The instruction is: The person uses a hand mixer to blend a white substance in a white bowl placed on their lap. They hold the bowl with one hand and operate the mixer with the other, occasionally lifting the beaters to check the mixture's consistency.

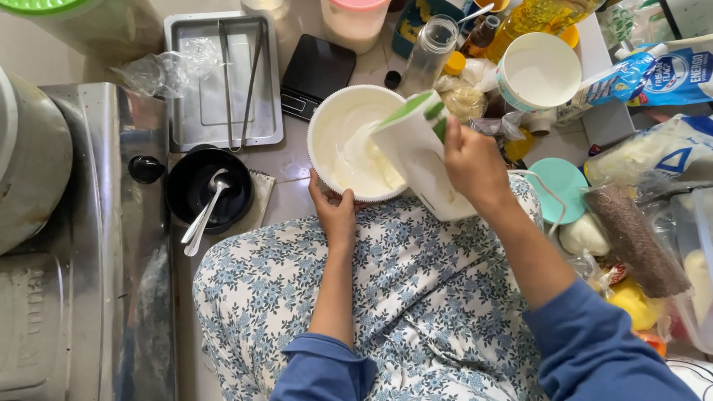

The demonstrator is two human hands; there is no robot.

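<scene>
Two hands engaged: right hand clenched round white-green hand mixer, beaters sunk in cream; left hand gripped near rim of white mixing bowl, set on floor against knees. Good practice: bowl steadied, beaters kept submerged, mixer near upright to limit splatter

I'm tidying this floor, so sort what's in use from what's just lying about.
In use: mixing bowl of white cream, steadied by left hand; hand mixer, gripped by right hand.

Lying about: metal tray with tongs, black bowl with spoon, oil bottle, teal lid.
</scene>
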